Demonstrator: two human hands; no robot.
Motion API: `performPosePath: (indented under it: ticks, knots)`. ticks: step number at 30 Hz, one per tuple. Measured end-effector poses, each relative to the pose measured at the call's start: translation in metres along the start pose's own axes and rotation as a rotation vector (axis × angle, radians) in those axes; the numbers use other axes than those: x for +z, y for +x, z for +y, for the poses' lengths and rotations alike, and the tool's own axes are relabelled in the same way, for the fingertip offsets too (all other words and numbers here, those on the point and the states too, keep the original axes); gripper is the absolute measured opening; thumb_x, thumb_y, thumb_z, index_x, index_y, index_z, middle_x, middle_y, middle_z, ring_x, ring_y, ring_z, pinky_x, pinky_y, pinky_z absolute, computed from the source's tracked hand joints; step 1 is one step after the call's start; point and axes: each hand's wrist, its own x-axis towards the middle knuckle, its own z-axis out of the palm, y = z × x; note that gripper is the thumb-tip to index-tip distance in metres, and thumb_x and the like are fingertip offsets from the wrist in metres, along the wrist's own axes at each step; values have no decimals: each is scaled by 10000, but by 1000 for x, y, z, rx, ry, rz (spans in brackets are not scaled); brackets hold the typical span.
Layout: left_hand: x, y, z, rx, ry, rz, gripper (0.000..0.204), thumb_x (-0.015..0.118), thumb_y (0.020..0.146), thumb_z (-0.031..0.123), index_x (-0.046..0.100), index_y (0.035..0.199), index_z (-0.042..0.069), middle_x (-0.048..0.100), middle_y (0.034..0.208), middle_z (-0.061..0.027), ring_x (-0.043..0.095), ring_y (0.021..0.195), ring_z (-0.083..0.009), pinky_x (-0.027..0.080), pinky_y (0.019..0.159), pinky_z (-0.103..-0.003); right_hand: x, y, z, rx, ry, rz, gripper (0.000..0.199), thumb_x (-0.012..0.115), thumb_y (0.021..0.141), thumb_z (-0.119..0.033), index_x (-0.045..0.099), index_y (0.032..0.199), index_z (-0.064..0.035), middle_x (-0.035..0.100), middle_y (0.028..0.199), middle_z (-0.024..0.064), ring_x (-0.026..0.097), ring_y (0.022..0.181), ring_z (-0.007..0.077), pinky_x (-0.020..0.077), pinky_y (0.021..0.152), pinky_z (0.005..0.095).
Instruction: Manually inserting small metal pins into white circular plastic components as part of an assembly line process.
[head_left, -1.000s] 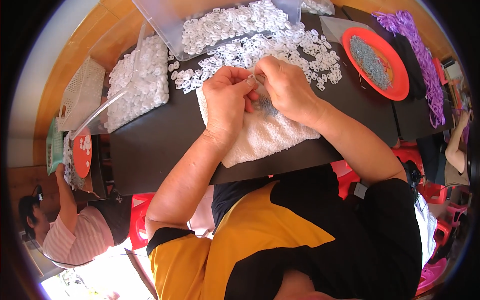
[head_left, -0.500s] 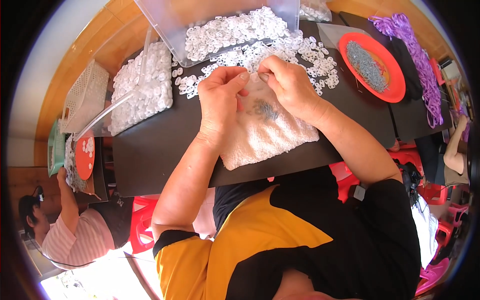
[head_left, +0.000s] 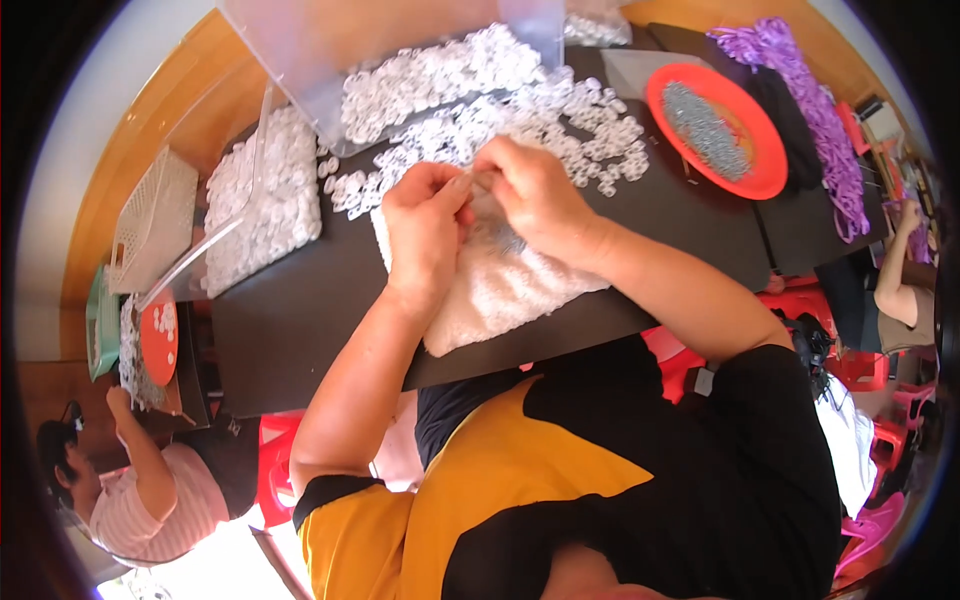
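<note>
Over a cream towel (head_left: 500, 312) on the dark table, my left hand (head_left: 424, 222) and my right hand (head_left: 540, 198) meet at their fingertips. Both are closed in a pinch, the fingers hiding whatever small piece lies between them. Partly behind my right hand, a small pile of thin grey metal pieces (head_left: 509, 240) lies on the towel. Just beyond my fingers, loose white oval plastic pieces with holes (head_left: 440, 143) spread over the table. More of these fill the mouth of a clear plastic bin (head_left: 290, 60) tipped toward me.
At the right, a red plate (head_left: 765, 180) holds many grey metal pieces, with purple ribbons (head_left: 815, 130) beyond. A clear container of white pieces (head_left: 265, 185) and a white perforated basket (head_left: 155, 220) stand left. Another person (head_left: 165, 490) works at lower left; another person's arm (head_left: 900, 265) shows far right.
My fingertips have come together from slightly apart, both hands still pinched. The whole view has shifted, so the table's things appear further left.
</note>
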Motion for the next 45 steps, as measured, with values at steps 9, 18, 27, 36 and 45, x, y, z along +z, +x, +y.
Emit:
performPosePath:
  ticks: [9, 18, 27, 36, 45]
  knots:
    - [-15, 13, -1, 75, 72, -35, 91, 602, 904, 40, 616, 973, -18, 604, 743, -50, 519, 546, -84, 347, 404, -211, -28, 16, 3, 223, -49, -106, 148, 611, 890, -140, 631, 946, -5, 678, 834, 123, 647, 795, 215, 497, 752, 336]
    - [-7, 14, -7, 78, 72, -12, 49, 621, 892, 51, 630, 922, 14, 596, 744, -13, 498, 558, -55, 373, 438, -215, -106, 72, 82, 310, -1047, -279, 253, 526, 807, -120, 703, 940, 1, 657, 1049, 218, 649, 951, 393, 530, 780, 481]
    - [-2, 3, -2, 74, 79, -36, 80, 618, 863, 46, 631, 910, -17, 589, 715, -21, 489, 542, -67, 377, 463, -223, -83, 68, 60, 306, -594, -174, 208, 601, 823, -154, 714, 985, -90, 703, 1000, 154, 659, 957, 340, 507, 810, 441]
    - [0, 3, -3, 111, 119, -46, 87, 626, 838, 65, 644, 892, 0, 577, 661, -16, 462, 491, -57, 336, 418, -213, -76, 65, 52, 257, -433, -203, 209, 602, 807, -104, 717, 979, -76, 704, 904, 152, 672, 872, 322, 513, 764, 422]
    - [-3, 1, 1, 77, 114, -46, 82, 634, 828, 65, 655, 884, 9, 576, 641, -15, 455, 476, -55, 330, 418, -210, -92, 55, 38, 253, -733, -484, 182, 697, 743, -103, 697, 921, -60, 696, 875, 136, 661, 824, 297, 493, 703, 394]
